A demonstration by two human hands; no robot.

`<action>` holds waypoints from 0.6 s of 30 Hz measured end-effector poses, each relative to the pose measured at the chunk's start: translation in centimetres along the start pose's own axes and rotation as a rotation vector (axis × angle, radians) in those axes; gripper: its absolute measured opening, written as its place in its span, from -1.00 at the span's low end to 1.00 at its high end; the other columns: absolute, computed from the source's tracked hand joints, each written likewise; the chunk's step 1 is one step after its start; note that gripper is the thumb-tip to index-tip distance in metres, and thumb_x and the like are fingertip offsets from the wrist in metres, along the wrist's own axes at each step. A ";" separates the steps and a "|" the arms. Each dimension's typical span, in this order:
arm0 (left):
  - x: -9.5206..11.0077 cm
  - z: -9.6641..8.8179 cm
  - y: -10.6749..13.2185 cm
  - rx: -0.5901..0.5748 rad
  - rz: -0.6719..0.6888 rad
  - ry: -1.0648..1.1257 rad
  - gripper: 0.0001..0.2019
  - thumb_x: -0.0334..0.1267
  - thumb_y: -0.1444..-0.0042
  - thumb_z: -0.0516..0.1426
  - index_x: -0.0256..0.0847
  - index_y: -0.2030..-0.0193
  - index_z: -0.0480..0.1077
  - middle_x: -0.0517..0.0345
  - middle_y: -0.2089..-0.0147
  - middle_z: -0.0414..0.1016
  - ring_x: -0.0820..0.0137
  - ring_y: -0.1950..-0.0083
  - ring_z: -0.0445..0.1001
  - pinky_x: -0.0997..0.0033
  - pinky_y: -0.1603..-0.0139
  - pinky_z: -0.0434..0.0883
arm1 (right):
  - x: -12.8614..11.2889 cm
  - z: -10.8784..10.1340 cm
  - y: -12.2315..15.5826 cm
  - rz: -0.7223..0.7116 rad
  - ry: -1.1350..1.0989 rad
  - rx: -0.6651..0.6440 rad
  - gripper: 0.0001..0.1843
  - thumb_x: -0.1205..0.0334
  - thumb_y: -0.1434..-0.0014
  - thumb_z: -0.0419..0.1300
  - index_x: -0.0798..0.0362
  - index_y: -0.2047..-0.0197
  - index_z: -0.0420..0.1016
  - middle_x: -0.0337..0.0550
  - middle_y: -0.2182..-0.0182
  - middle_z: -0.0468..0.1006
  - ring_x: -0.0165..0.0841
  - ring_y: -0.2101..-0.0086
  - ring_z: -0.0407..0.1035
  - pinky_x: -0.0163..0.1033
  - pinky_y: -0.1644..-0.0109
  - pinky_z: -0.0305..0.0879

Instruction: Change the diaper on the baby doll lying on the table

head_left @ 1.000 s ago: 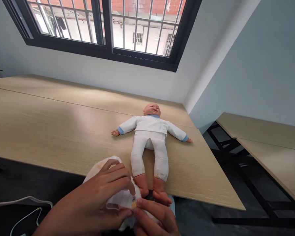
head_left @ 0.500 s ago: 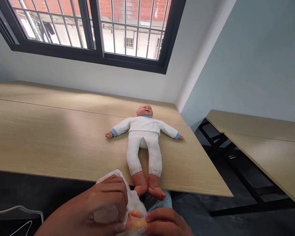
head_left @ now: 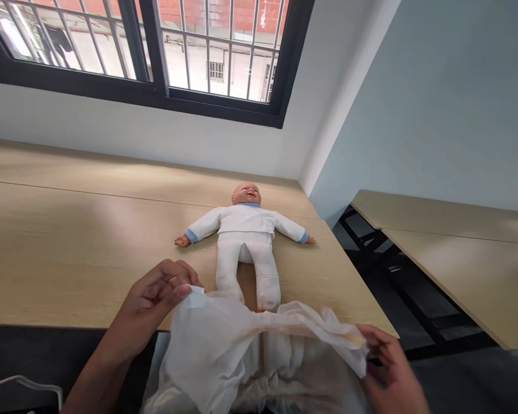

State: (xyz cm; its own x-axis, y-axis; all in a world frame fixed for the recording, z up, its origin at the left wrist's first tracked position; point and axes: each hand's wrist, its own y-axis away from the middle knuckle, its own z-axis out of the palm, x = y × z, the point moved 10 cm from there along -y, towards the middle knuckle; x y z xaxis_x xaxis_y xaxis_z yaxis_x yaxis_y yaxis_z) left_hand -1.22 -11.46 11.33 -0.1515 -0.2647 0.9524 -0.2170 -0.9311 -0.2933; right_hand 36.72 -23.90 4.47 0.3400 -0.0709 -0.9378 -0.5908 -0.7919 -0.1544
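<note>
You have two hands in view and one thin white crumpled cloth [head_left: 242, 351] stretched between them. Your left hand [head_left: 155, 302] has its grip closed on the cloth's upper left corner, pinched between thumb and fingertips. Your right hand [head_left: 391, 371] has its grip closed on the cloth's right edge, low and near. The cloth hangs spread in the air at the near edge of the surface, and its lower folds drop out of sight at the bottom.

There is one baby doll in a white suit with blue cuffs [head_left: 243, 238]. It lies on its back on the light wooden surface [head_left: 69, 247], head far, arms out to either side, legs pointing toward you. The cloth's top edge covers the doll's feet, so the cloth stands between you and the doll's lower legs.

A second light wooden table [head_left: 449, 247] stands well apart to the right, with a black metal frame [head_left: 397, 276] in the gap between. One black-framed barred window [head_left: 155, 52] runs along the far wall. A thin white wire shape [head_left: 26, 382] shows at the near left corner.

The surface lies bare to the left of the doll. Its right edge runs just beside the doll's arm on that side, and its near edge passes under your hands.
</note>
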 end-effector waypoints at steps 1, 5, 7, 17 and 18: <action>-0.4 0.7 -0.6 -0.010 -0.019 -0.022 -0.80 -0.15 -0.21 0.19 -0.20 0.34 0.33 0.19 0.31 0.40 0.40 0.26 0.44 0.48 0.29 0.38 | -0.1 0.5 -0.3 -0.055 0.094 -0.044 -0.43 0.11 0.11 0.38 0.00 -0.01 0.45 -0.05 0.02 0.52 -0.10 -0.01 0.39 -0.18 0.01 0.40; -0.9 4.6 -2.5 -0.080 -0.039 -0.036 -0.79 -0.14 -0.19 0.19 -0.22 0.33 0.34 0.20 0.32 0.38 0.46 0.33 0.39 0.49 0.32 0.33 | -4.9 6.7 1.5 -0.505 0.294 -0.428 -0.20 0.22 0.05 0.31 -0.01 -0.29 0.26 -0.01 -0.23 0.32 -0.09 -0.21 0.23 -0.04 -0.22 0.27; -0.6 6.9 -2.7 -0.152 -0.038 -0.001 -0.80 -0.15 -0.20 0.18 -0.22 0.33 0.34 0.21 0.33 0.38 0.47 0.34 0.37 0.49 0.32 0.31 | -7.7 10.9 4.4 -0.685 0.280 -0.697 -0.09 0.25 0.06 0.32 0.01 -0.37 0.13 0.03 -0.25 0.30 -0.11 -0.20 0.26 -0.09 -0.18 0.33; -1.9 5.9 -2.8 -0.069 -0.054 -0.263 -0.73 -0.05 -0.30 0.02 -0.20 0.25 0.38 0.09 0.25 0.46 0.28 0.13 0.43 0.28 0.06 0.37 | -4.7 13.1 1.8 -0.191 -0.075 -0.689 -0.76 0.21 -0.13 0.16 0.06 0.14 0.53 -0.15 0.29 0.63 -0.28 0.34 0.52 -0.32 0.26 0.42; -2.9 4.6 -2.4 -0.009 -0.084 -0.388 -0.70 -0.02 -0.30 -0.01 -0.19 0.25 0.38 0.08 0.24 0.46 0.25 0.11 0.44 0.22 0.03 0.37 | -3.0 11.1 0.4 -0.086 -0.158 -0.583 -0.72 0.11 -0.09 0.23 0.07 0.16 0.54 -0.12 0.29 0.63 -0.26 0.33 0.52 -0.31 0.26 0.43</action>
State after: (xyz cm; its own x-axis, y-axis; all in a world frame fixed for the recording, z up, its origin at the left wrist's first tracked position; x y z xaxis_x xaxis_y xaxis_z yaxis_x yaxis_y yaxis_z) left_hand 4.16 -9.62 9.64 0.2427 -0.2640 0.9335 -0.2213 -0.9519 -0.2117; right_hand 27.40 -17.27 3.73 0.2297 0.0633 -0.9712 -0.0535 -0.9956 -0.0775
